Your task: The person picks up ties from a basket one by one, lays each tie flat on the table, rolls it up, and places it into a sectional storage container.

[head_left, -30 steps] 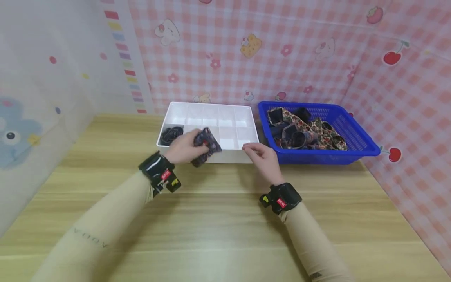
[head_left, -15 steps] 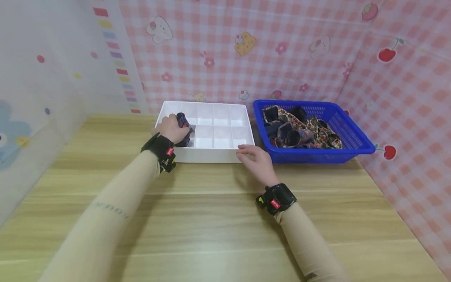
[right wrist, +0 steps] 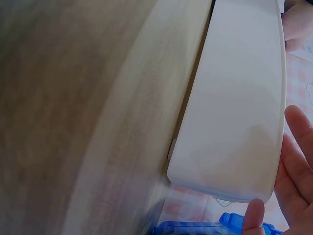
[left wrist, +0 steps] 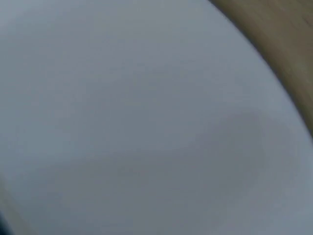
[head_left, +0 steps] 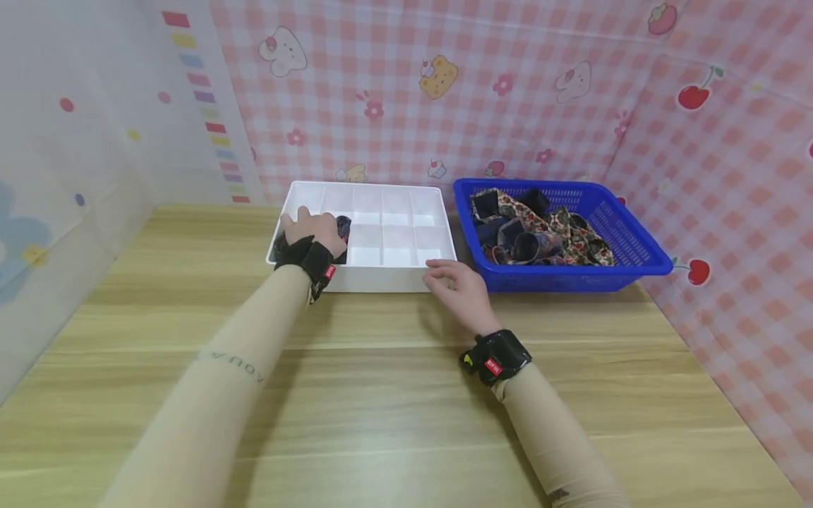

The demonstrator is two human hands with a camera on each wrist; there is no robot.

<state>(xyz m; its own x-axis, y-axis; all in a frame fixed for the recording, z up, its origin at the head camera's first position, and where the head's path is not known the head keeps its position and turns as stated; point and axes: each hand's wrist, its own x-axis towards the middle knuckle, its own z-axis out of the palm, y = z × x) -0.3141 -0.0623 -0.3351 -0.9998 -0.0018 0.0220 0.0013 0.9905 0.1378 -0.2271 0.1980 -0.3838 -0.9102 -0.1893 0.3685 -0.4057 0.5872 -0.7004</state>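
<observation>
My left hand (head_left: 314, 231) reaches down into the front left part of a white divided box (head_left: 371, 279), its fingertips hidden. Beside the thumb, a dark patterned cloth bundle (head_left: 344, 229) shows in the second front compartment; whether the fingers still grip it I cannot tell. Dark coiled stuff (head_left: 279, 243) peeks out of the front left compartment, mostly covered by the hand. At the box's front right corner rests my right hand (head_left: 460, 289), loosely bent fingers at the rim. The right wrist view shows its thumb (right wrist: 253, 215) by the corner of the white wall (right wrist: 234, 107).
A blue plastic basket (head_left: 571, 281) stands right of the box, holding several dark and floral cloth pieces (head_left: 540, 233). Behind both hangs a pink checked curtain (head_left: 381, 141). The wooden table (head_left: 381, 395) stretches in front. White box wall (left wrist: 146, 98) fills the left wrist view.
My left hand has carried the dark patterned bundle from above the box's front edge leftward and down into the second front compartment. The right hand stays at the corner; the head view has shifted slightly.
</observation>
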